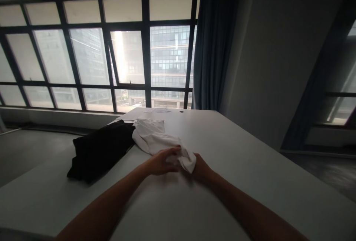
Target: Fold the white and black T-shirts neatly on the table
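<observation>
**One white cloth (pixel 154 139), its near end drawn into a twist**

In the head view, the only one I have, a single white cloth lies on one pale worktop (pixel 214 137), rumpled and spread at its far end and bunched narrow at its near end. Two hands are there.

The right hand (pixel 200 167) is on the right of the cloth's near end, gripping the bunched fabric. The left hand (pixel 162 162) sits opposite, on the left of that end, thumb laid on the cloth and fingers half curled beneath; they are blurred, so I cannot tell if they close on it.

To the left of the white cloth lies one black cloth bundle (pixel 102 152), folded thick, its far right corner beside the white fabric. Beyond the white cloth, at the worktop's far end, I see papers (pixel 161 111); the sheets are too faint to count, and any print too small to read. One dark round spot (pixel 181 112) marks the worktop just right of them. Farther back stand a gridded window (pixel 170 55) and, to its right, a blue curtain (pixel 213 48).
</observation>
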